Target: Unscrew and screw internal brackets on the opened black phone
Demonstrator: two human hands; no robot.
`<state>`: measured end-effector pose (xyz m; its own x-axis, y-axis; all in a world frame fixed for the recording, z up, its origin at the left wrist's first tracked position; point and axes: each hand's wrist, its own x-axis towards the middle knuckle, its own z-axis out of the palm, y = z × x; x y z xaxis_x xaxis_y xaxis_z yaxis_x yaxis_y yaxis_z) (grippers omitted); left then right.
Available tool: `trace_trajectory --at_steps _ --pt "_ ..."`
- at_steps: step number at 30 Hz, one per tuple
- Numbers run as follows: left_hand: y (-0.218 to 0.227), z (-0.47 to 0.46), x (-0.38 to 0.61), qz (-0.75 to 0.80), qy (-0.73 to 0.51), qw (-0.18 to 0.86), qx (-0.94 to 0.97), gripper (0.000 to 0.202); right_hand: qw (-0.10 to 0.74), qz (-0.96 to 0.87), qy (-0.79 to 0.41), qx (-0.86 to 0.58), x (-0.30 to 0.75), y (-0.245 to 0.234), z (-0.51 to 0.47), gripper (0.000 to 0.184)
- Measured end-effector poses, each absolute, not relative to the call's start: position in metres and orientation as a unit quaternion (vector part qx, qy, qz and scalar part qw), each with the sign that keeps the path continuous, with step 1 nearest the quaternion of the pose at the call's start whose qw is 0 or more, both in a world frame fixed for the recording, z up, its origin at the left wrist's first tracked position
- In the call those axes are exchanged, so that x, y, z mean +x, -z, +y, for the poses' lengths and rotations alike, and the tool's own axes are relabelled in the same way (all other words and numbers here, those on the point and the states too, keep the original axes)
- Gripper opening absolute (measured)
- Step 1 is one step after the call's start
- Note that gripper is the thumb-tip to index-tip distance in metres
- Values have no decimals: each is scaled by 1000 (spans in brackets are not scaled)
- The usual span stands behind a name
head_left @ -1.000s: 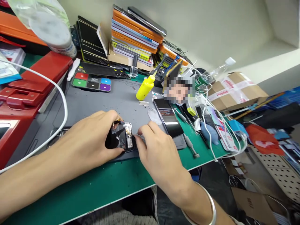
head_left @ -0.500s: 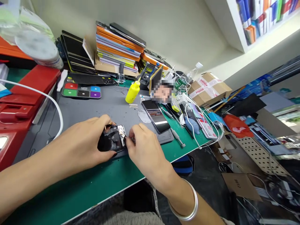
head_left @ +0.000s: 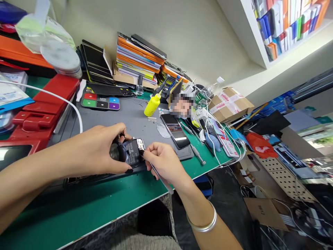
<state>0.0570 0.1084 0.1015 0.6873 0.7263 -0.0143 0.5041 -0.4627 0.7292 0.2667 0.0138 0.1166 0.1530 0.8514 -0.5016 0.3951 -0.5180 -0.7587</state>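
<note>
An opened phone point(head_left: 133, 152) lies on the grey work mat point(head_left: 125, 118), with its dark battery and a bright strip of inner parts at the right end showing. My left hand point(head_left: 109, 149) is curved around its left part, thumb along the near edge and fingers at the far edge. That part is mostly hidden. My right hand point(head_left: 162, 159) is closed on a slim grey metal tool point(head_left: 163, 180); the flat rear end sticks out below the palm. Its tip, at the phone's right end, is too small to make out clearly.
Beyond the hands stand a yellow bottle point(head_left: 152, 104) and a coloured magnetic tray point(head_left: 101, 101). Another phone point(head_left: 177, 133) and a screwdriver point(head_left: 197, 154) lie to the right. A red device point(head_left: 49, 107) and a white cable point(head_left: 59, 95) are at the left.
The camera view has shifted. My right hand has turned, so the tool's rear end now shows below it. More of the phone's printed battery is visible while my left hand stays around the phone.
</note>
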Motion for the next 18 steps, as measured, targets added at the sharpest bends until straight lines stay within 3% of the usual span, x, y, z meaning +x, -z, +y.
trace_trajectory --at_steps 18 --pt "-104 108 60 357 -168 370 841 39 255 -389 -468 -751 250 -122 18 30"
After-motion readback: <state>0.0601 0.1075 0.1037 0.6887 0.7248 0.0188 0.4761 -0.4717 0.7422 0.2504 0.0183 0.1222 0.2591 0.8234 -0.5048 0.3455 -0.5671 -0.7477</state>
